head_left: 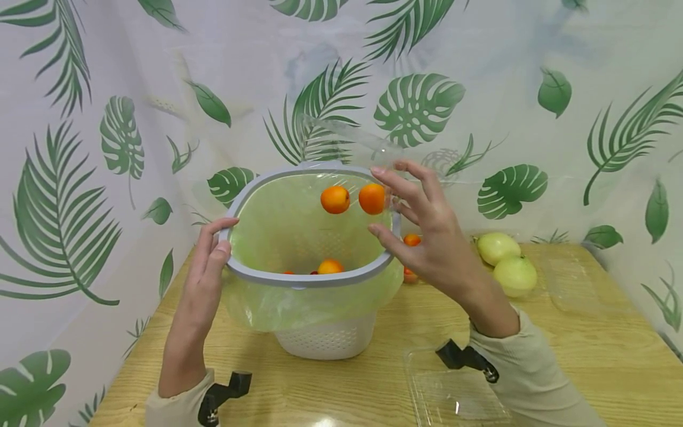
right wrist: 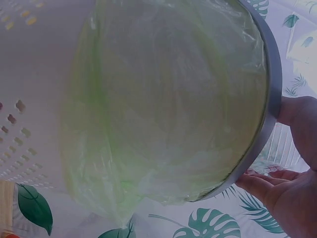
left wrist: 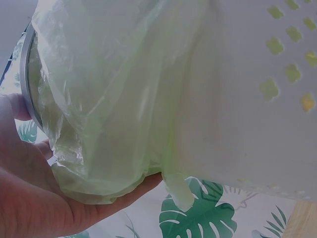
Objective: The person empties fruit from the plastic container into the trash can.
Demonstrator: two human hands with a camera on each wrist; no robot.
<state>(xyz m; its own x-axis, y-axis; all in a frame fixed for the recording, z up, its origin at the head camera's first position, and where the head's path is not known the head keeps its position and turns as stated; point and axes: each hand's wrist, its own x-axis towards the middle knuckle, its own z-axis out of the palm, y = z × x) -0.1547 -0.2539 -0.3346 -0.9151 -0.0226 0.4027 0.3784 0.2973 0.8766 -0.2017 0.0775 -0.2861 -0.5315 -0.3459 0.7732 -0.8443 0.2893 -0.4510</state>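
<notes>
While the left hand [head_left: 210, 255] grips the basket rim [head_left: 304, 279], the right hand [head_left: 427, 231] hangs spread beside 2 oranges [head_left: 335, 199].

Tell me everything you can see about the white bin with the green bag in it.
The bin is white perforated plastic with a grey rim ring and a thin translucent green bag folded over the rim, hanging outside. It stands tilted on the wooden table. The left hand holds the rim's left edge; the right hand is at its right edge. Two orange fruits are in mid-air at its mouth, more lie inside.
</notes>
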